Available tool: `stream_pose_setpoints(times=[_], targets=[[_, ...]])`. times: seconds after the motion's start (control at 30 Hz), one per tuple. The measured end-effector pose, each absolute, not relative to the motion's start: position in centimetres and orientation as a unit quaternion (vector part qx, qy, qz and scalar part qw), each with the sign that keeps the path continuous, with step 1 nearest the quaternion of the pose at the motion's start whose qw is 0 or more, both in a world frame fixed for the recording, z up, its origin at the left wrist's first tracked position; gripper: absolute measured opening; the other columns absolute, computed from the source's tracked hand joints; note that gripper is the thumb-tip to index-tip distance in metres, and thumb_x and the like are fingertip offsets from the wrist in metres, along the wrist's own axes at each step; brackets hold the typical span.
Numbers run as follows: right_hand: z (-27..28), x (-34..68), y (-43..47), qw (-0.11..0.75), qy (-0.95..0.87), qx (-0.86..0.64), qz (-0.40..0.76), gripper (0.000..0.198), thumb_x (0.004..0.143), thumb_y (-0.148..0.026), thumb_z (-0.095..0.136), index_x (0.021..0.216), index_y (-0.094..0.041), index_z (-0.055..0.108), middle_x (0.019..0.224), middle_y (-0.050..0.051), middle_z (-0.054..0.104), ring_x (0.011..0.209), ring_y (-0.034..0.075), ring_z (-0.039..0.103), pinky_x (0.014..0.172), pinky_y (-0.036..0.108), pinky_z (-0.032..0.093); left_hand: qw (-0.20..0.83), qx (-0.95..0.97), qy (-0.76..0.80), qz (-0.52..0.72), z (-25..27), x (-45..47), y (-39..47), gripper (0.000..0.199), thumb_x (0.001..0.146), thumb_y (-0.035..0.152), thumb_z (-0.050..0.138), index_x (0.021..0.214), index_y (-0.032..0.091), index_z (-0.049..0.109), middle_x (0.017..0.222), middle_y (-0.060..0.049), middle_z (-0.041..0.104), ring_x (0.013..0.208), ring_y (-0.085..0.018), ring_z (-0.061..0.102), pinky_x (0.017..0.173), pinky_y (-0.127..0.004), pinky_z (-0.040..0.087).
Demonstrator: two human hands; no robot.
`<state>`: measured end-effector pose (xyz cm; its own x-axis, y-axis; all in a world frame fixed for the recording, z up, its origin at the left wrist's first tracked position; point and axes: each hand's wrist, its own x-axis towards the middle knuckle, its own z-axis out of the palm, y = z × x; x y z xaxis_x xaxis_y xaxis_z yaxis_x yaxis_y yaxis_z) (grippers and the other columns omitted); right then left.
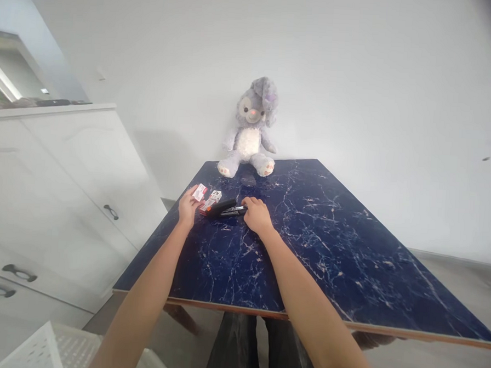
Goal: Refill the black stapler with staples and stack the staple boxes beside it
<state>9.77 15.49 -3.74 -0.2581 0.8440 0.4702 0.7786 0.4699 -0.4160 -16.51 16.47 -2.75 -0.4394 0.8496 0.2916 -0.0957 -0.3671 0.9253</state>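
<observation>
My left hand [188, 207] is closed on a small white and red box [199, 192], held at its fingertips near the left side of the table. Right beside it on the tabletop lie a second small white box [216, 195] with dark print and another red and white box [206, 205]. A black stapler [223, 207] rests between my hands, its top arm lifted so that metal shows inside. The fingers of my right hand [257, 214] curl around the stapler's right end; their tips are partly hidden.
A grey plush rabbit [249, 140] sits at the back of the dark blue marbled table [328, 254], against the white wall. White cabinets [55, 196] with dark handles stand on the left. A white perforated basket [34, 354] is at the lower left, below the table edge.
</observation>
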Motion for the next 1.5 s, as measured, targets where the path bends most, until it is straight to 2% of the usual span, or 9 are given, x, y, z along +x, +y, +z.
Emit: stream_pose_setpoints(times=[0.23, 0.4, 0.6, 0.77, 0.97, 1.03, 1.3, 1.37, 1.5], targets=[[-3.8, 10.1, 16.3, 0.4, -0.721, -0.546, 0.149, 0.023, 0.089, -0.014, 0.048, 0.105, -0.02, 0.062, 0.098, 0.008, 0.071, 0.09, 0.024, 0.064, 0.081, 0.033, 0.046, 0.367, 0.411, 0.435, 0.712, -2.7, -16.1, 16.5, 0.048, 0.074, 0.01, 0.063, 0.121, 0.018, 0.069, 0.123, -0.01, 0.069, 0.106, -0.022, 0.069, 0.095, -0.037, 0.057], [-4.1, 9.8, 16.5, 0.487, -0.68, -0.515, 0.189, 0.026, 0.09, -0.016, 0.049, 0.113, -0.021, 0.061, 0.105, 0.006, 0.073, 0.092, 0.021, 0.067, 0.087, 0.033, 0.048, 0.367, 0.429, 0.43, 0.705, -2.6, -15.7, 16.5, 0.048, 0.075, 0.018, 0.074, 0.123, 0.019, 0.069, 0.121, -0.01, 0.071, 0.106, -0.023, 0.07, 0.096, -0.037, 0.057], [-3.7, 9.0, 16.1, 0.587, -0.612, -0.478, 0.231, 0.025, 0.094, -0.037, 0.051, 0.11, -0.022, 0.063, 0.094, 0.004, 0.073, 0.082, 0.019, 0.069, 0.082, 0.033, 0.052, 0.334, 0.464, 0.45, 0.686, -2.1, -15.1, 16.0, 0.043, 0.074, 0.036, 0.079, 0.111, 0.016, 0.073, 0.109, -0.01, 0.074, 0.092, -0.02, 0.072, 0.082, -0.031, 0.059], [-2.6, 8.3, 15.5, 0.643, -0.559, -0.427, 0.303, 0.027, 0.095, -0.039, 0.049, 0.104, -0.021, 0.066, 0.095, 0.005, 0.074, 0.086, 0.019, 0.072, 0.085, 0.031, 0.054, 0.288, 0.546, 0.504, 0.603, -1.7, -14.4, 15.0, 0.041, 0.078, 0.038, 0.074, 0.112, 0.015, 0.073, 0.089, -0.008, 0.076, 0.067, -0.015, 0.068, 0.061, -0.026, 0.056], [-1.4, 7.7, 14.5, 0.652, -0.577, -0.366, 0.33, 0.03, 0.095, -0.036, 0.053, 0.119, -0.024, 0.064, 0.116, 0.006, 0.073, 0.098, 0.019, 0.071, 0.091, 0.032, 0.054, 0.209, 0.618, 0.494, 0.575, -0.8, -12.4, 13.7, 0.028, 0.082, 0.033, 0.072, 0.104, 0.017, 0.077, 0.105, -0.01, 0.076, 0.096, -0.024, 0.07, 0.091, -0.036, 0.054], [-1.2, 7.7, 14.4, 0.634, -0.595, -0.381, 0.315, 0.026, 0.094, -0.035, 0.055, 0.115, -0.026, 0.066, 0.112, 0.004, 0.074, 0.101, 0.019, 0.07, 0.091, 0.032, 0.053, 0.204, 0.625, 0.488, 0.574, -0.4, -11.7, 13.3, 0.026, 0.083, 0.033, 0.071, 0.103, 0.018, 0.077, 0.106, -0.01, 0.076, 0.097, -0.025, 0.07, 0.093, -0.038, 0.053], [-1.4, 8.7, 15.0, 0.627, -0.589, -0.416, 0.293, 0.022, 0.088, -0.037, 0.062, 0.098, -0.024, 0.077, 0.097, 0.002, 0.074, 0.081, 0.017, 0.065, 0.082, 0.029, 0.051, 0.179, 0.651, 0.48, 0.56, -0.5, -10.6, 13.0, 0.025, 0.086, 0.034, 0.067, 0.104, 0.019, 0.078, 0.108, -0.009, 0.075, 0.1, -0.024, 0.069, 0.094, -0.036, 0.052], [-1.6, 8.6, 15.2, 0.631, -0.586, -0.405, 0.309, 0.021, 0.087, -0.034, 0.061, 0.097, -0.024, 0.077, 0.095, 0.002, 0.074, 0.08, 0.016, 0.064, 0.082, 0.029, 0.05, 0.191, 0.642, 0.477, 0.569, -0.8, -10.7, 13.2, 0.026, 0.086, 0.035, 0.067, 0.104, 0.019, 0.077, 0.105, -0.008, 0.075, 0.093, -0.022, 0.07, 0.089, -0.034, 0.054], [-1.9, 8.1, 15.7, 0.647, -0.517, -0.391, 0.4, 0.027, 0.078, -0.039, 0.069, 0.097, -0.02, 0.071, 0.094, 0.003, 0.072, 0.078, 0.015, 0.064, 0.076, 0.028, 0.051, 0.259, 0.618, 0.466, 0.578, -1.3, -11.1, 13.7, 0.032, 0.084, 0.037, 0.068, 0.108, 0.017, 0.074, 0.074, -0.003, 0.07, 0.055, -0.012, 0.06, 0.058, -0.025, 0.053]])
